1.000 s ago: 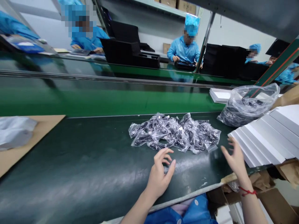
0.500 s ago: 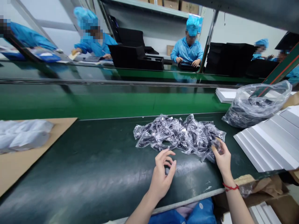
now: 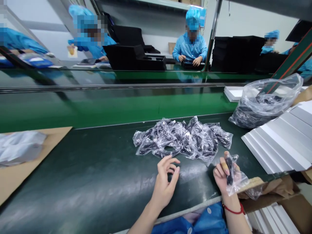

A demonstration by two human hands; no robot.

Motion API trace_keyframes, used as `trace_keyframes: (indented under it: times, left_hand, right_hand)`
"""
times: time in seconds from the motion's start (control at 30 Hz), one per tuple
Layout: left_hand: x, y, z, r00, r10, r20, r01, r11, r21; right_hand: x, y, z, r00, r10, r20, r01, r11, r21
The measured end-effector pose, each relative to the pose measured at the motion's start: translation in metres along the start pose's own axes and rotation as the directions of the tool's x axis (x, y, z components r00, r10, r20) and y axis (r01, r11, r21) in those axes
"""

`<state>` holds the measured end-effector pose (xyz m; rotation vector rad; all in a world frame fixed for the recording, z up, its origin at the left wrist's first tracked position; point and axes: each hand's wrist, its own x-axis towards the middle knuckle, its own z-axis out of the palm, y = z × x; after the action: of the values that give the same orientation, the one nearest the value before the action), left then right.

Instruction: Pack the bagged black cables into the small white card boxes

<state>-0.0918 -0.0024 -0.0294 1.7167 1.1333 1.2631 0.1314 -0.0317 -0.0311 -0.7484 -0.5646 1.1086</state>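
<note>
Dark belt (image 3: pixel 85 175): right hand (image 3: pixel 224 177) now lifted, gripping cable packet (image 3: pixel 232 175); left hand (image 3: pixel 165 182) open, empty.

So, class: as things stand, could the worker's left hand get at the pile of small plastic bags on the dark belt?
Probably yes. The left hand is empty, just short of the pile of small plastic bags, with only bare belt between them.

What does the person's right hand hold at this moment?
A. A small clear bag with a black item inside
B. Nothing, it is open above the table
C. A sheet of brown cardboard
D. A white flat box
A: the right hand is closed around a small clear bag with a dark item inside, lifted just in front of the pile of similar bags.
</note>
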Motion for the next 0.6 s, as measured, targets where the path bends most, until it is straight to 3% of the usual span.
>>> trace_keyframes:
  times: [0.2, 0.6]
  left_hand:
    - [-0.0005, -0.0011, 0.0003, 0.999, -0.033, 0.02, 0.033, 0.999, 0.014]
    - [-0.001, -0.0007, 0.0002, 0.998, -0.052, 0.029, 0.052, 0.999, -0.002]
  right_hand:
    - [0.0028, -0.0006, -0.0036, 0.997, 0.073, -0.006, -0.071, 0.986, 0.149]
    - [-0.0015, -0.0032, -0.0022, 0.99, 0.14, 0.02, -0.14, 0.948, 0.287]
